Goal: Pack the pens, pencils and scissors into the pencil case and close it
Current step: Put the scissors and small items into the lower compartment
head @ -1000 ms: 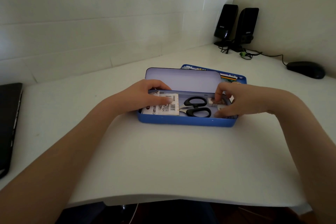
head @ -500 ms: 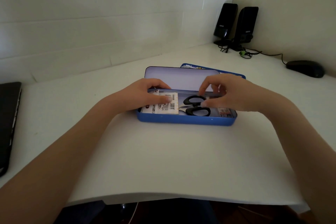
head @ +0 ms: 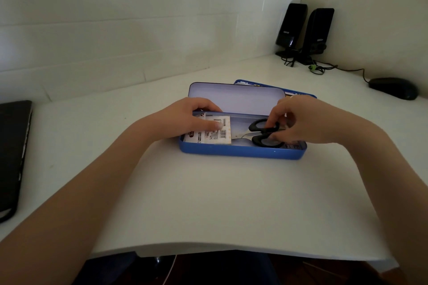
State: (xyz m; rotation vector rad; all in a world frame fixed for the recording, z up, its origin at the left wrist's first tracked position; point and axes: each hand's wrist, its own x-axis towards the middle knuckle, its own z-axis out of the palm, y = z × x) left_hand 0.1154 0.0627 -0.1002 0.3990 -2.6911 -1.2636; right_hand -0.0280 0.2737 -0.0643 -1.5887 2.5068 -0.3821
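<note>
Fingers (head: 275,112) of the right hand (head: 298,120) are now pinching the black handles of the scissors (head: 261,133), having come down from the far rim. Both are sitting inside the open blue pencil case (head: 240,151) on the white surface (head: 208,192). Left hand (head: 187,120) is still pressing straight fingers on a white packet (head: 212,133).

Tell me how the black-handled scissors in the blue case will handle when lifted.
The scissors look rigid, with metal blades, so probably no flopping. The right hand pinches the looped handles, which should give a secure hold. The blades might swing open if lifted by one loop.
</note>
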